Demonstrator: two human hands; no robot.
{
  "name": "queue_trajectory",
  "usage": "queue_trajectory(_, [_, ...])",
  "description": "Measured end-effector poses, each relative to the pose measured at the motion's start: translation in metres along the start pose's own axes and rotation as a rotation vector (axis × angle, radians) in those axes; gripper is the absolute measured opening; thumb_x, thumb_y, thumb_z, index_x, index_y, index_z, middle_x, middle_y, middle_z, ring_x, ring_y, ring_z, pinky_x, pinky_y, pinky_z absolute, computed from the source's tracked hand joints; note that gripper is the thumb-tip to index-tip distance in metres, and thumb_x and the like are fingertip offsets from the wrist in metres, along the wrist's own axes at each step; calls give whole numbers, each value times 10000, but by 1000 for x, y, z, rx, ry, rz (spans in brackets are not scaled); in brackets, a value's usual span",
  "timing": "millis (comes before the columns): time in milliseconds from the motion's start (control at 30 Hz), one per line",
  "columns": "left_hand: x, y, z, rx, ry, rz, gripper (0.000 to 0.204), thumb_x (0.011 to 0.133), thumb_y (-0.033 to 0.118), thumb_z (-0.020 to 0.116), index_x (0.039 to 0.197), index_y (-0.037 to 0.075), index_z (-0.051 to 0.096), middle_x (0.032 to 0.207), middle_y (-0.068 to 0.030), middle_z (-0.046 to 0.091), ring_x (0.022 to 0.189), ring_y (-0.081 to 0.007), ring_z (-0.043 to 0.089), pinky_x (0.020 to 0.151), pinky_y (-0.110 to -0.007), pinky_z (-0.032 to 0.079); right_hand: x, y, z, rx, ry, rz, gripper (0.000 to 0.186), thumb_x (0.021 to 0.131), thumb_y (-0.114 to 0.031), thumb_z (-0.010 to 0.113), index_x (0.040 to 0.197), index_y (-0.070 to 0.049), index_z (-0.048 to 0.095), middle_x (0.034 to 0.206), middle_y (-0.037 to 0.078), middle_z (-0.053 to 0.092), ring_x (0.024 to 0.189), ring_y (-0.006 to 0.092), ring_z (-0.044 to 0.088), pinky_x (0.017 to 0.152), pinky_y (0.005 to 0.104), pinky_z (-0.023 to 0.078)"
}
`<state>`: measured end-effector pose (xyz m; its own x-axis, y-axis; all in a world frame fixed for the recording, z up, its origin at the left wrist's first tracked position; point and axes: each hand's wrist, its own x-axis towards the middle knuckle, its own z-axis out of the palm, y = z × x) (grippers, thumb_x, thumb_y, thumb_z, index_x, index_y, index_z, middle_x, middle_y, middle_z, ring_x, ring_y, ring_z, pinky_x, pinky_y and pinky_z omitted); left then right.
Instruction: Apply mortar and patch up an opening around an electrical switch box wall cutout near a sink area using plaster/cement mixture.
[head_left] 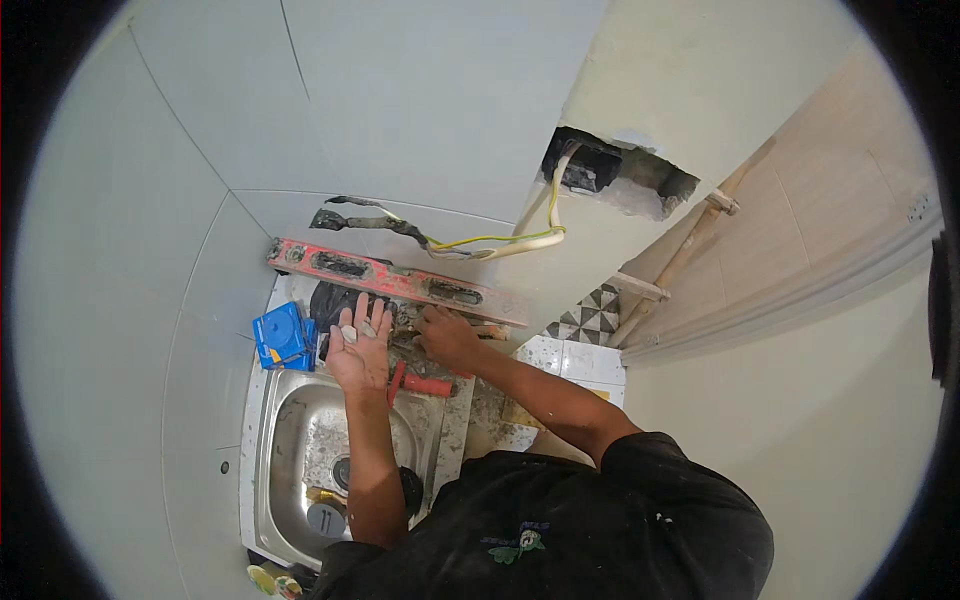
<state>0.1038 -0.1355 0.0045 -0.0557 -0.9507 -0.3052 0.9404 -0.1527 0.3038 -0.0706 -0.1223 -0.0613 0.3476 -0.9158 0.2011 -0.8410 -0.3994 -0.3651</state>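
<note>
My left hand (pixel 358 352) is palm up above the sink's back edge, fingers slightly curled, holding small pale chips (pixel 356 330). My right hand (pixel 445 338) reaches into clutter just below a dirty red spirit level (pixel 390 276), its fingers curled; what they hold is hidden. A red-handled tool (pixel 428 385) lies under and between my arms. Dark crumpled material (pixel 330 305) sits behind my left hand. Blue square boxes (pixel 283 335) are left of it.
A steel sink (pixel 285 460) with debris fills the lower left. Above, loose cables (pixel 520 240) run from a rough wall opening (pixel 630 175). Wooden pieces (pixel 640 285) stand against the right, beside patterned tiles (pixel 590 318).
</note>
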Motion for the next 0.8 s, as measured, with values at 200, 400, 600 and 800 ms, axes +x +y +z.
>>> queue_trajectory(200, [7,-9,-16,80,50,86,530,1035,385,253,1434,38,205,1535,-202,267,1407,-385,275,1129,-525,265,18,-31,-14,342,389,139,234,846,-210,615,976,-17,635,989,197,570,951,357,564,839,438,471])
queue_trajectory(400, [7,-26,-22,51,-147,57,400,1042,367,272,1131,32,472,1519,-195,308,1348,-331,366,1085,-470,325,34,-57,-44,585,211,63,300,844,-216,633,1087,-41,660,833,156,615,807,314,600,778,412,478])
queue_trajectory(600, [37,-9,-49,707,-106,331,342,1026,271,353,1158,6,525,1411,-186,455,1239,-319,459,1024,-414,387,18,-48,-41,657,317,227,263,850,-200,630,1047,-32,672,766,130,654,788,269,653,738,357,511])
queue_trajectory(800, [8,-13,-10,1422,166,927,295,919,103,578,1179,-37,573,1041,-156,615,992,-219,582,867,-323,467,-60,-53,-132,708,472,397,116,834,-83,669,936,-27,667,835,57,659,760,118,625,685,259,511])
